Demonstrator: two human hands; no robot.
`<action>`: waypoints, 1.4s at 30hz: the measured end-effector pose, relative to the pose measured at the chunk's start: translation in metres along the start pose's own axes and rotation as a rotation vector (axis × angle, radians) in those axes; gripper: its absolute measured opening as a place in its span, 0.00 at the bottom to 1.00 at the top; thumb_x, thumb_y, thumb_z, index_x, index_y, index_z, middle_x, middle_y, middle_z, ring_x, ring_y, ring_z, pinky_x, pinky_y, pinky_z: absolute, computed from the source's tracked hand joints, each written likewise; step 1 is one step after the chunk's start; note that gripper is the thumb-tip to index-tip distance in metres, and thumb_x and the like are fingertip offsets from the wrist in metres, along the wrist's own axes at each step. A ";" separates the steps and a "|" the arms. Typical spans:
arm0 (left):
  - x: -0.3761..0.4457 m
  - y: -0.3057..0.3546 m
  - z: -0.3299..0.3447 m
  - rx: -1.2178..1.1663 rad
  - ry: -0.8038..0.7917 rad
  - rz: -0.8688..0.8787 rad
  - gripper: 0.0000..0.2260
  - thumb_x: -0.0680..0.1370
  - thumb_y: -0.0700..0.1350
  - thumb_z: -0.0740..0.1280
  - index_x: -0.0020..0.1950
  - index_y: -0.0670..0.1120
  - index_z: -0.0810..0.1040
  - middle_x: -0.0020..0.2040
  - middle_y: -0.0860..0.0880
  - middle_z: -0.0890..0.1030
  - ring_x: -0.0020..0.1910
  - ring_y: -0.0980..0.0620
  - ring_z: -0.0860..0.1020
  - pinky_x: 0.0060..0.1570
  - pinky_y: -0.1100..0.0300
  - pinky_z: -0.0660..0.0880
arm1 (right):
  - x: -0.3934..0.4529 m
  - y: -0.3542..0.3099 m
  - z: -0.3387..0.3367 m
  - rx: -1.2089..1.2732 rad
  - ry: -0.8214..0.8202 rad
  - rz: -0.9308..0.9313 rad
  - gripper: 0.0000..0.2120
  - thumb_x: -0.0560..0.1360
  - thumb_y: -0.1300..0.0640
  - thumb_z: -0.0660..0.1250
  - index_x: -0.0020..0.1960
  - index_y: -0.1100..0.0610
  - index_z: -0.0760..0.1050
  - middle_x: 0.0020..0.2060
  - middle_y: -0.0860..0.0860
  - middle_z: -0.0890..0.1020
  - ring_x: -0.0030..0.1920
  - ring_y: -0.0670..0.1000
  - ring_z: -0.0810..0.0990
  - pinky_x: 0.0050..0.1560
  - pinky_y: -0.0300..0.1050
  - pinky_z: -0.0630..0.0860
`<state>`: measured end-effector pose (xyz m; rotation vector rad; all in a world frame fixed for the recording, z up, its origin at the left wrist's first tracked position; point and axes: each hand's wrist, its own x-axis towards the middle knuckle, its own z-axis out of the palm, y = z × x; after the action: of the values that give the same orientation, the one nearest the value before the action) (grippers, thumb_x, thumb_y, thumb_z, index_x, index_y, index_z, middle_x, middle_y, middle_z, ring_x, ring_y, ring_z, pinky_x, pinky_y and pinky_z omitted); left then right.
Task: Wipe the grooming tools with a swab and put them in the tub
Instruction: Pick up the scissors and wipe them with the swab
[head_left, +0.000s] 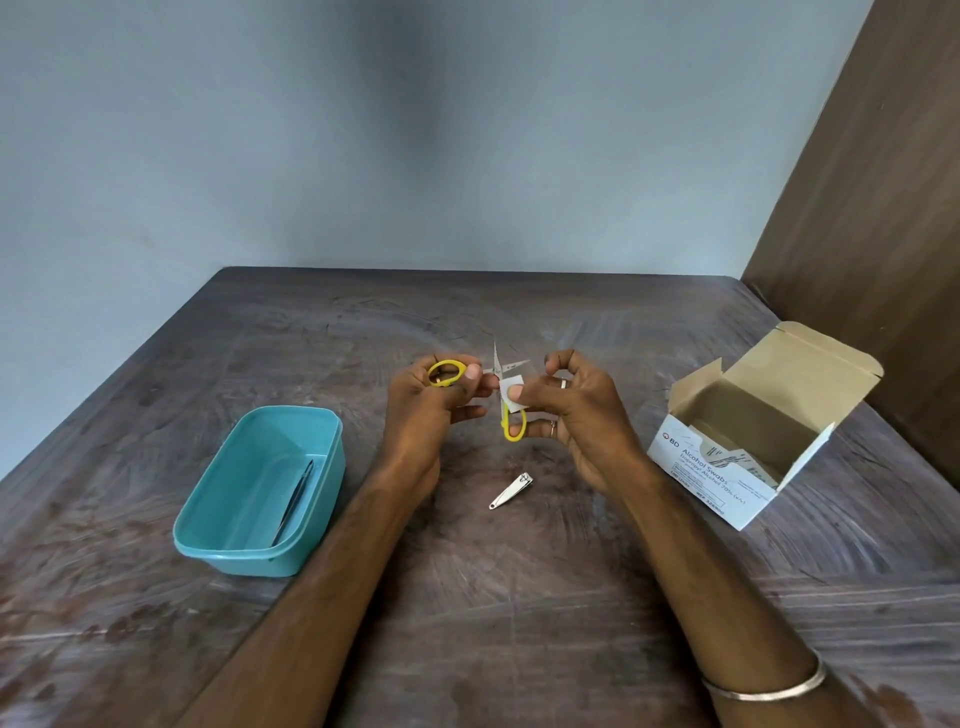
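Note:
Small scissors (445, 373) with yellow handles are held spread wide above the table's middle. My left hand (426, 410) grips one yellow loop; the other loop hangs lower, at my right hand's fingers. My right hand (576, 410) pinches a white square swab (511, 393) against the scissors near the pivot. The blades point up and to the right behind the swab. A metal nail clipper (511, 490) lies on the table below my hands. To the left stands the teal tub (208, 540), with a pair of metal tweezers (296, 499) inside along its right wall.
An open white cardboard box of alcohol swabs (727, 467) stands at the right, flap raised. A brown wooden panel (872, 208) rises at the far right. The dark wood-grain table (467, 597) meets a blue-grey wall behind.

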<state>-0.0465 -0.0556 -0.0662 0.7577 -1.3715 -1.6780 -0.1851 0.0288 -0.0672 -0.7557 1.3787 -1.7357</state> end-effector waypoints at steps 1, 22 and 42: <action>0.000 0.000 0.000 -0.013 -0.005 -0.004 0.02 0.79 0.39 0.68 0.49 0.42 0.79 0.41 0.45 0.85 0.43 0.49 0.83 0.44 0.55 0.80 | 0.000 0.000 0.001 0.043 -0.009 0.029 0.16 0.71 0.71 0.73 0.46 0.57 0.69 0.38 0.57 0.83 0.34 0.59 0.84 0.33 0.51 0.82; 0.005 -0.009 0.000 0.071 0.044 -0.006 0.03 0.76 0.41 0.71 0.48 0.44 0.83 0.39 0.52 0.82 0.41 0.55 0.79 0.36 0.60 0.78 | 0.001 0.008 0.007 0.074 0.032 0.006 0.12 0.70 0.65 0.76 0.48 0.56 0.76 0.43 0.57 0.83 0.45 0.62 0.81 0.31 0.44 0.77; 0.001 -0.004 0.002 0.082 0.084 0.007 0.05 0.76 0.41 0.71 0.50 0.42 0.83 0.44 0.49 0.83 0.43 0.54 0.80 0.38 0.59 0.80 | 0.000 -0.001 0.000 -0.100 0.000 -0.054 0.22 0.68 0.68 0.77 0.58 0.57 0.75 0.39 0.57 0.87 0.41 0.61 0.85 0.37 0.50 0.82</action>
<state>-0.0497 -0.0548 -0.0690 0.8595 -1.3887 -1.5744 -0.1850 0.0288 -0.0661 -0.8544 1.4668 -1.7182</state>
